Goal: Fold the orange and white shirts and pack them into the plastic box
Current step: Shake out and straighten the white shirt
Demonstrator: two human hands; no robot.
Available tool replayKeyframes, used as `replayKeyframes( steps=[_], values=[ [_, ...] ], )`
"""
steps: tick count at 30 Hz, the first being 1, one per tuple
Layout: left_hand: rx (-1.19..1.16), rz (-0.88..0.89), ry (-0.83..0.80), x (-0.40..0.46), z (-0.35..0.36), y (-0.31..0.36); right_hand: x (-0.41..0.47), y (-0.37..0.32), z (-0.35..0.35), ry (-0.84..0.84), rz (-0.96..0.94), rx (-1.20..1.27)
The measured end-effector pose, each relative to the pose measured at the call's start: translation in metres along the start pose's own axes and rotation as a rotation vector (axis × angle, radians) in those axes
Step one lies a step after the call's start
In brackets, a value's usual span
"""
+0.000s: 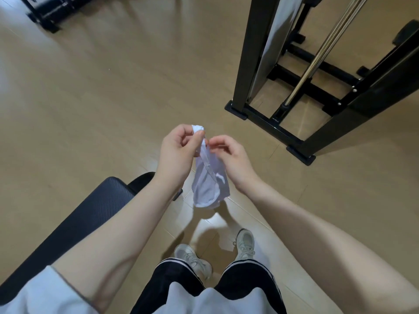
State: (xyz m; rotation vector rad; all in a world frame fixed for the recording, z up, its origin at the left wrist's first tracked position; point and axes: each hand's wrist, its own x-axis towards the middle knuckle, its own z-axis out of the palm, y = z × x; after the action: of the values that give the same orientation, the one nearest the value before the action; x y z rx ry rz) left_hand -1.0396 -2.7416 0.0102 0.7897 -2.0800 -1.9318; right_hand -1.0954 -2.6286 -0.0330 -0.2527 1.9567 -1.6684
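A small white shirt (208,186) hangs bunched in the air in front of me, above the floor. My left hand (176,152) pinches its gathered top edge between thumb and fingers. My right hand (231,155) is just to the right, its fingertips pinching the fabric right below the left hand's grip. The lower part of the shirt hangs loose between my wrists. No orange shirt and no plastic box are in view.
A black padded bench (86,214) runs along my left side. A black metal frame (267,116) with a chrome bar (317,55) stands on the wooden floor (102,98) at the right. My own shoes (244,243) are below the shirt.
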Motion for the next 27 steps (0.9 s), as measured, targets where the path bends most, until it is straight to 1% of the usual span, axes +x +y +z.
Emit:
replayKeyframes(
  steps=[2,4,7,9,11,13,15,17,19,21,23,25,26,27],
  values=[
    [-0.034,-0.028,0.012,0.0,0.001,0.0,-0.011,0.004,0.014,-0.139,0.009,0.051],
    [-0.046,-0.029,0.036,0.002,-0.004,-0.001,-0.013,0.009,0.026,-0.23,0.026,-0.006],
    [-0.011,0.035,0.143,0.011,-0.023,-0.006,-0.004,0.023,0.029,-0.19,-0.039,-0.287],
    [0.014,0.035,0.218,0.017,-0.039,-0.014,0.0,0.031,0.022,-0.188,-0.051,-0.448],
    [0.019,0.003,0.259,0.019,-0.054,-0.024,0.002,0.039,0.012,-0.23,0.013,-0.567],
    [0.008,-0.041,0.255,0.018,-0.067,-0.035,0.0,0.043,0.005,-0.296,0.127,-0.595],
    [0.014,-0.083,0.224,0.015,-0.076,-0.042,-0.004,0.043,0.005,-0.354,0.196,-0.566],
    [0.014,-0.109,0.197,0.014,-0.082,-0.047,-0.005,0.037,0.013,-0.35,0.183,-0.521],
    [0.055,-0.124,0.159,0.015,-0.088,-0.051,-0.004,0.026,0.026,-0.316,0.121,-0.509],
    [0.169,-0.136,0.09,0.014,-0.094,-0.053,-0.001,0.017,0.037,-0.304,0.005,-0.571],
    [0.275,-0.122,-0.05,0.01,-0.101,-0.055,0.002,0.009,0.046,-0.291,-0.084,-0.623],
    [0.318,-0.129,-0.251,0.004,-0.101,-0.055,0.003,0.001,0.053,-0.291,-0.133,-0.596],
    [0.319,-0.147,-0.326,0.001,-0.099,-0.056,0.003,-0.001,0.057,-0.305,-0.142,-0.576],
    [0.32,-0.159,-0.362,-0.002,-0.097,-0.058,0.003,-0.003,0.059,-0.324,-0.147,-0.561]
  ],
)
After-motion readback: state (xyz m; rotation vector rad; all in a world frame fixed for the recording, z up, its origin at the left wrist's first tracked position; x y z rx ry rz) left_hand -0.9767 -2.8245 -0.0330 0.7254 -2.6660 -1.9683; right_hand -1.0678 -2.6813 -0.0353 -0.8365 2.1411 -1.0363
